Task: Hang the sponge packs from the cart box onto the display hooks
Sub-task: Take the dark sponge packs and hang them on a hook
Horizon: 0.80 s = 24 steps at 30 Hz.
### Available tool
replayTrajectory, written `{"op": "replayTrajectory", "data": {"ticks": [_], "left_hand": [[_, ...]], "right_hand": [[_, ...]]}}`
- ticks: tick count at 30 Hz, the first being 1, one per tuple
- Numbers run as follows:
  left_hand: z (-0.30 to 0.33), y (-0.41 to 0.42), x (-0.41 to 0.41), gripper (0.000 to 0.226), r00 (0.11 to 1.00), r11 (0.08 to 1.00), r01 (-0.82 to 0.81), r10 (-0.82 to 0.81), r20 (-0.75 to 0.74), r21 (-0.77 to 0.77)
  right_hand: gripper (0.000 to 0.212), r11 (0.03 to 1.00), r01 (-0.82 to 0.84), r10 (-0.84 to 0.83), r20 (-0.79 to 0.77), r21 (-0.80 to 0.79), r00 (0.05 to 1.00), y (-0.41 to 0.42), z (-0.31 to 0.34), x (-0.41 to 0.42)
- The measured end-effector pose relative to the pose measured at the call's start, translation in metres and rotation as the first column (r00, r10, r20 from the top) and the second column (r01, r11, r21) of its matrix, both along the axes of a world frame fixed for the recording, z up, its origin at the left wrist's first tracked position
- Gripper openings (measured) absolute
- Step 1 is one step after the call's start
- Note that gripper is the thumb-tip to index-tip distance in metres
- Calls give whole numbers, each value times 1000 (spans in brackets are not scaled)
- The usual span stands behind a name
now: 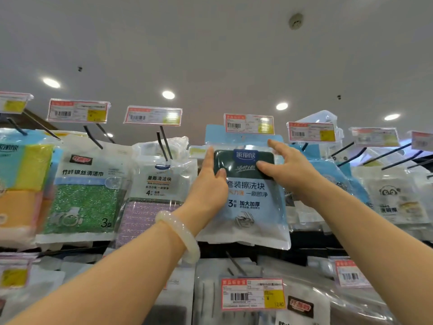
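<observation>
A light-blue sponge pack [250, 202] with a dark green sponge in its window is raised in front of the top row of display hooks, its header just under a price tag [249, 124]. My left hand [212, 181] grips the pack's left edge, thumb on the front and fingers behind. My right hand [284, 166] holds the right edge, thumb pressed on the dark sponge and index finger up by the header. The hook behind the pack is hidden. The cart box is out of view.
Other hanging packs crowd both sides: a green scourer pack [86, 188], a purple cloth pack [157, 184], a yellow-orange sponge pack [21, 181] and white packs [396, 195] to the right. Black hook rods [164, 144] stick out forward. A lower row with a price tag [253, 294] hangs below.
</observation>
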<state>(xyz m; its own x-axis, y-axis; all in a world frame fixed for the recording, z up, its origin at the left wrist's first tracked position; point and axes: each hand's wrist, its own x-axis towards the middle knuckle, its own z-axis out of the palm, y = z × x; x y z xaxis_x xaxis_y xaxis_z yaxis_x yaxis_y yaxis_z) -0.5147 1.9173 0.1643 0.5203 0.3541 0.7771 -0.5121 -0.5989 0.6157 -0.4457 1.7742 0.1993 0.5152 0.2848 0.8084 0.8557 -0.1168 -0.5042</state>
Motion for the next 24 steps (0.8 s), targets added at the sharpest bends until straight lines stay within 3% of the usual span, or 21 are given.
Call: {"op": "replayTrajectory", "data": {"ticks": [13, 17, 20, 22, 24], "left_hand": [[20, 13, 20, 57, 989, 1000, -23, 25, -144, 19], [14, 19, 26, 54, 988, 1000, -15, 14, -156, -9], [7, 21, 34, 56, 989, 997, -74, 75, -130, 10], [2, 21, 40, 58, 984, 991, -129, 132, -117, 35], [-4, 21, 46, 60, 974, 980, -184, 192, -122, 72]], "right_hand": [[36, 943, 290, -291, 17, -162, 957, 17, 17, 6], [40, 913, 324, -332, 13, -246, 943, 19, 14, 4], [40, 766, 551, -506, 218, -332, 834, 26, -2, -3], [41, 629, 727, -612, 402, -275, 681, 34, -17, -6], [40, 589, 773, -595, 522, -235, 611, 45, -29, -5]]}}
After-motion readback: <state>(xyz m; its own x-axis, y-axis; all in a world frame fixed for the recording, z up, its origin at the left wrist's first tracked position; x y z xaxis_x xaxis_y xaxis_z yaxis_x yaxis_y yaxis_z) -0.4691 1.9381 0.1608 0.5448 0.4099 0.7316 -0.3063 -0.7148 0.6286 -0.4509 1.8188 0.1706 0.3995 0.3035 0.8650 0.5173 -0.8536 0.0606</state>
